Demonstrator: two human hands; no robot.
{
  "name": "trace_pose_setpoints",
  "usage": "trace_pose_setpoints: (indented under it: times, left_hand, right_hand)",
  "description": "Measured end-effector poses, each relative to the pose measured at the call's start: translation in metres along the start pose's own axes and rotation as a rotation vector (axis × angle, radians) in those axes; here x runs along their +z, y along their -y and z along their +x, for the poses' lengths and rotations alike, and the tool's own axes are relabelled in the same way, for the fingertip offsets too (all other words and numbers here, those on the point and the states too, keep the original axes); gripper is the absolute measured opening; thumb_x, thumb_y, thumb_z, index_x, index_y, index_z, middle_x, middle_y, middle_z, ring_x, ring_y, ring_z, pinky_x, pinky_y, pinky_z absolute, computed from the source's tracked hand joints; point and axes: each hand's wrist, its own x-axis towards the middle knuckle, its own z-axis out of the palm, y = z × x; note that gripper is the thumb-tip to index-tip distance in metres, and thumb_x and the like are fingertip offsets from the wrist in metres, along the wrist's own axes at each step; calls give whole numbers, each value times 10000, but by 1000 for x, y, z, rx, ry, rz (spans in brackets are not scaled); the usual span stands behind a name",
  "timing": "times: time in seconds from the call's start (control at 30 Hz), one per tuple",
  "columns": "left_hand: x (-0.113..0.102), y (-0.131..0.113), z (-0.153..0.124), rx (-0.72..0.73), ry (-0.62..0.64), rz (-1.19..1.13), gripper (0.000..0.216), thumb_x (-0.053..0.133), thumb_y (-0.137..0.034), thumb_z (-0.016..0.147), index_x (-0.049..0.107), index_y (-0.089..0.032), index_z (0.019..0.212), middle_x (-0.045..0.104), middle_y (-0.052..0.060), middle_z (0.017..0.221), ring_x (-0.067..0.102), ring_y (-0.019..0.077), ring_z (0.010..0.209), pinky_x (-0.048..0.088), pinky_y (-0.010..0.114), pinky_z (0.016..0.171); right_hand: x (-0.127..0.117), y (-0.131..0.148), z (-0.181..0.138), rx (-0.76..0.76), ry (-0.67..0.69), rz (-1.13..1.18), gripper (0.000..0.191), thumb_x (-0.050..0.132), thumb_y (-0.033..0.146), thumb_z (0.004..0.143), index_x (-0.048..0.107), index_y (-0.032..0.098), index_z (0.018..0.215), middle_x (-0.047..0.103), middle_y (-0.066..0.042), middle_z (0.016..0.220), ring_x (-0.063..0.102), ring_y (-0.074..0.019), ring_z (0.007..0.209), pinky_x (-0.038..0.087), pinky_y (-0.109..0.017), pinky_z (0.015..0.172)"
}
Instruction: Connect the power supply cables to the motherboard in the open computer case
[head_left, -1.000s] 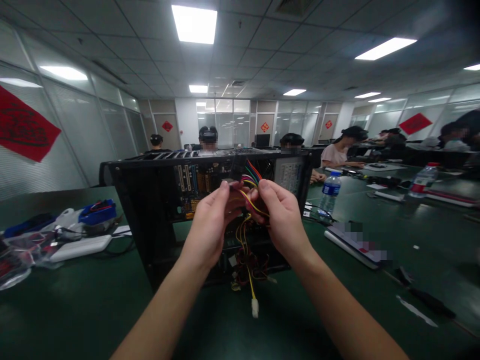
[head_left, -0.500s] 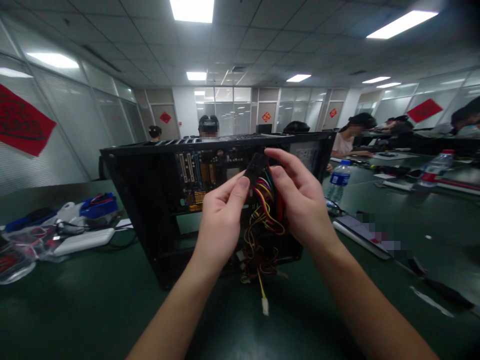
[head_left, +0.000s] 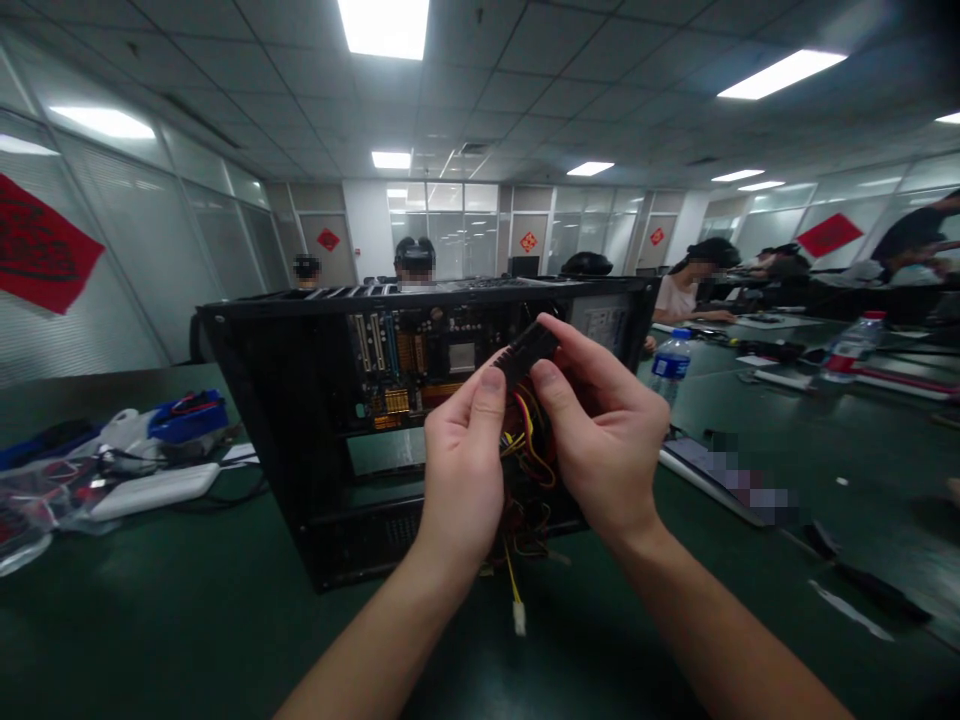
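My left hand (head_left: 463, 465) pinches one end of a black power cable connector (head_left: 529, 352) between thumb and fingers. The other end is gripped by my right hand (head_left: 611, 450), its thumb below and index finger on top. Bundled red, yellow and black wires (head_left: 534, 440) hang beneath it, partly hidden by my hands. Just behind stands an open black computer case (head_left: 270, 440) on the table. Its motherboard (head_left: 409, 350) faces me, with pale slots on the left. A yellow-wired white plug (head_left: 519, 618) dangles below my hands.
On the left of the green table (head_left: 172, 610) lie a white power strip (head_left: 157, 490), plastic bags and a blue pouch (head_left: 187, 415). To the right are a water bottle (head_left: 670, 362), a phone-like flat device (head_left: 720, 480) and dark cables. Several people sit farther back.
My right hand's index finger and thumb have closed onto the connector, where they were apart from it before. The connector has tilted flatter and sits slightly lower.
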Motion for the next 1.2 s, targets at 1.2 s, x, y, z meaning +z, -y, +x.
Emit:
trace_pose_setpoints:
  times: [1.2]
  left_hand:
    - [-7, -5, -1, 96, 58, 251, 437, 657, -347, 943, 638, -261, 1371, 638, 61, 1419, 585, 231, 1325, 443, 321, 1140]
  right_hand:
    - [0, -2, 5, 85, 141, 96, 274, 668, 299, 928, 749, 224, 1178, 733, -56, 1206, 705, -192, 1004, 600, -276, 790]
